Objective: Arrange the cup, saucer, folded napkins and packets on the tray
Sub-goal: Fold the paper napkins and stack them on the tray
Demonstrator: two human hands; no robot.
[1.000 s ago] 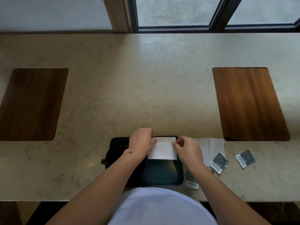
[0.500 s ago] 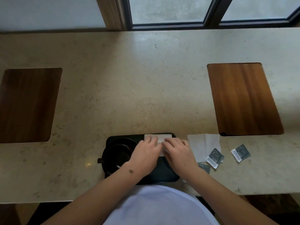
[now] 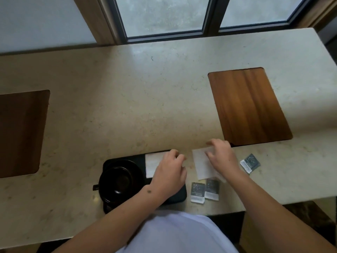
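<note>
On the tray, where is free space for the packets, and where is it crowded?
The tray is mostly taken: cup on the left, napkin at the far middle, left hand over the right part. Bare counter lies between the two wooden boards.

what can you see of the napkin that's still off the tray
The loose napkin is a thin white sheet, paper by the look of it, lying flat on the pale stone counter just right of the black tray. It looks roughly rectangular and slightly skewed. The right hand rests on its right part with fingers spread, hiding that side. Its near edge lies close to two grey packets; contact is unclear.
</note>
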